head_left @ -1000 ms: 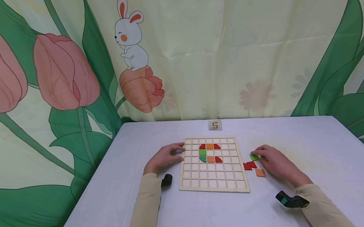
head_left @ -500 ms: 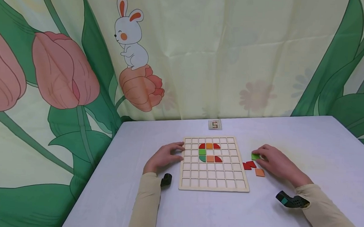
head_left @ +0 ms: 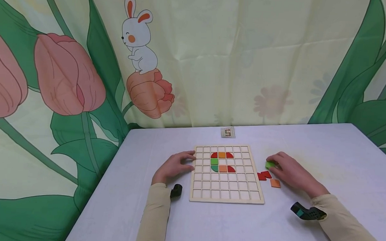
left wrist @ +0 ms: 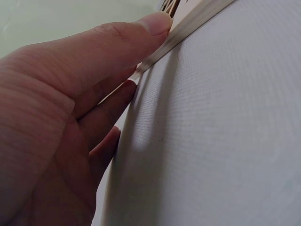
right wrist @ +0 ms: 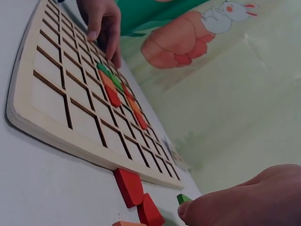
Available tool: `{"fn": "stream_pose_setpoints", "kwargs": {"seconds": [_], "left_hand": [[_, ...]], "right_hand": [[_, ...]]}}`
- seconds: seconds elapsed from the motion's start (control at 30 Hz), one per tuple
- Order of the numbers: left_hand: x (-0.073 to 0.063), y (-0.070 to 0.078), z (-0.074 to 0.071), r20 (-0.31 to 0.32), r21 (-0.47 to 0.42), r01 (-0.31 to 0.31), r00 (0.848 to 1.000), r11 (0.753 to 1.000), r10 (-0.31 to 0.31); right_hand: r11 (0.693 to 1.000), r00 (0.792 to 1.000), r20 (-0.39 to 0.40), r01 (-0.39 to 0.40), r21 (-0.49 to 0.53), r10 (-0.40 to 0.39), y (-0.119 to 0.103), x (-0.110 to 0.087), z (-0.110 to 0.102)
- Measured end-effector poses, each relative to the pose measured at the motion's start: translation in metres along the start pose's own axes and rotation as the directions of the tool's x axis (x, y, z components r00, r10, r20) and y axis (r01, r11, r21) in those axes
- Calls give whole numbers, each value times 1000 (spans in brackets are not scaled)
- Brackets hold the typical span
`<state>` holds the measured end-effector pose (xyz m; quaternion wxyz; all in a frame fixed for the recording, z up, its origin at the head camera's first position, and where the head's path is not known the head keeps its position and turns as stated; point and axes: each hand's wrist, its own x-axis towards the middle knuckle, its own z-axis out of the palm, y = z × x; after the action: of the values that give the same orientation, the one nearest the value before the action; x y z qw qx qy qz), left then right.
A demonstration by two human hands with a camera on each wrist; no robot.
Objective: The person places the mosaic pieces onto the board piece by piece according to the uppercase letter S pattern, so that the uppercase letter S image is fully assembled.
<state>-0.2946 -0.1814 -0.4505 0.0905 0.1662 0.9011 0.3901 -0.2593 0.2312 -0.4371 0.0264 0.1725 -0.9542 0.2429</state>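
Note:
A wooden grid board [head_left: 227, 195] lies on the table. Red, orange and green tiles [head_left: 223, 168] sit in some of its cells. My left hand [head_left: 173, 166] rests at the board's left edge; in the left wrist view the thumb [left wrist: 155, 23] touches the rim and the fingers are loosely bent. To the right of the board, my right hand [head_left: 290, 171] pinches a green tile [head_left: 269, 165] between thumb and fingers. The fingers partly hide that tile. Closer to the board are two red tiles [head_left: 266, 174], one touching the other, and an orange square tile [head_left: 275, 183].
Behind the board a small card [head_left: 228, 132] with a coloured grid pattern lies near the table's back edge. A printed cloth [head_left: 207, 64] hangs behind the white table [head_left: 227, 228]. Black devices [head_left: 308, 211] are worn at both wrists.
The right hand and the green tile have shifted slightly, a little away from the table's front. The left hand and the board's tiles stay as they were.

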Motion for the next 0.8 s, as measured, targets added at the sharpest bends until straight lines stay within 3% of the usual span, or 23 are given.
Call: {"fn": "stream_pose_setpoints", "kwargs": {"seconds": [0.2, 0.47, 0.8], "left_hand": [[0, -1, 0, -3, -8, -30, 1000, 1000, 30], [1, -1, 1, -1, 2, -16, 1000, 1000, 16], [0, -1, 1, -8, 3, -28, 1000, 1000, 28]], "right_hand": [[1000, 1000, 16, 0, 24, -1, -19, 6, 5], [989, 987, 78, 136, 56, -140, -48, 8, 20], [968, 959, 130, 245, 64, -251, -82, 13, 32]]}}
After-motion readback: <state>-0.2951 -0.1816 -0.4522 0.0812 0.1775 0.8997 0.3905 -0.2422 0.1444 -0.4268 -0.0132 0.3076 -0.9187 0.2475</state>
